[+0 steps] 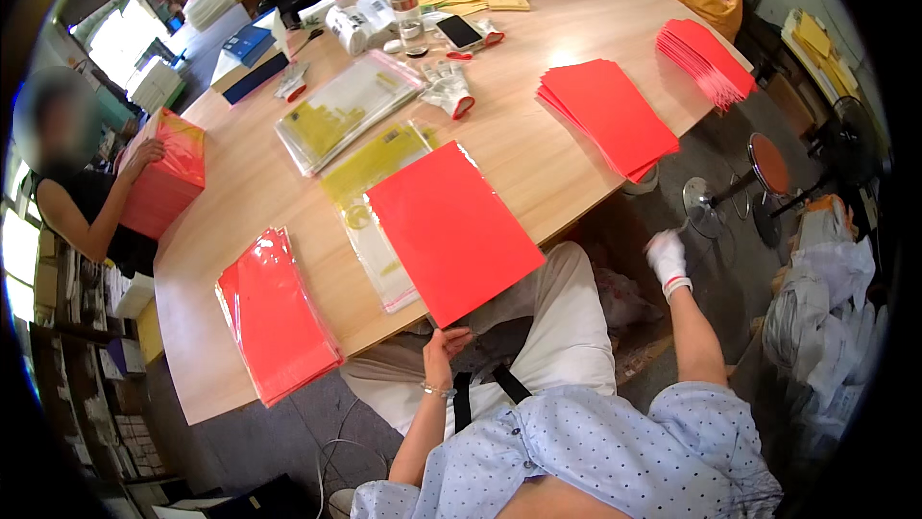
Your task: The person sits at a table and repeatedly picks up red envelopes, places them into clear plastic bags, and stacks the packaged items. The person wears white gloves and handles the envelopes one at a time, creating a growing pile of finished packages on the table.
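Observation:
A large red sheet (pixel 453 231) lies tilted at the table's near edge, its lower corner sticking out over my lap. My left hand (pixel 447 346), bare with a bracelet at the wrist, has its fingers at that corner and grips it. Under the sheet is a pile of clear plastic sleeves (pixel 384 265) with yellow-green print. Off to the right, beyond the table edge, my right hand (pixel 667 260) wears a white glove. It is somewhat blurred and its fingers do not show clearly. To the left rests a stack of red sheets in clear, shiny sleeves (pixel 279 322).
Two fanned stacks of red sheets (pixel 610 120) (pixel 706 63) lie on the right. Farther back are more sleeves (pixel 351 106), white gloves (pixel 448 87), a phone (pixel 459 32) and tape rolls (pixel 408 20). At left, a person (pixel 82 193) handles a red block-like stack (pixel 168 178). A stool (pixel 768 164) stands right.

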### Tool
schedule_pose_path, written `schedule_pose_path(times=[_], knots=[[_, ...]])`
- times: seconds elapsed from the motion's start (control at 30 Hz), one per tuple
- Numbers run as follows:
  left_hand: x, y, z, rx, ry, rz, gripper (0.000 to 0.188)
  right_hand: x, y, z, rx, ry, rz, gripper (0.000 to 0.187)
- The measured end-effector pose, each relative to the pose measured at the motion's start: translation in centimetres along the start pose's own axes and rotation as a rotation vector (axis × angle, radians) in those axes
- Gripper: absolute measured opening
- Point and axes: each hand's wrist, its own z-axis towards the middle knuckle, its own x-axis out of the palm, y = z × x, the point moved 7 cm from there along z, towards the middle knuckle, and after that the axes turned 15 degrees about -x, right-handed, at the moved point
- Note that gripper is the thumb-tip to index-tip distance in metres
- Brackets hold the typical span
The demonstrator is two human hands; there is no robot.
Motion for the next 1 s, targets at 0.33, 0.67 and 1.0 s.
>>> schedule_pose_path(times=[0.33,0.67,1.0], knots=[[2.0,-8.3,-7.0,1.096,-0.719,1.237,0.026,-28.8,11.4,-0.1,-0.681,-0.88,1.277,0.039],[-2.1,-8.2,-1.3,0.364,-0.497,0.719,0.019,-30.2,12.9,3.8,-0.445,-0.476,1.338,0.02],[-1.1,-7.4,-2.4,0.161,-0.156,0.124,0.032,-26.3,17.4,1.4,-0.13,-0.177,2.341,0.034]])
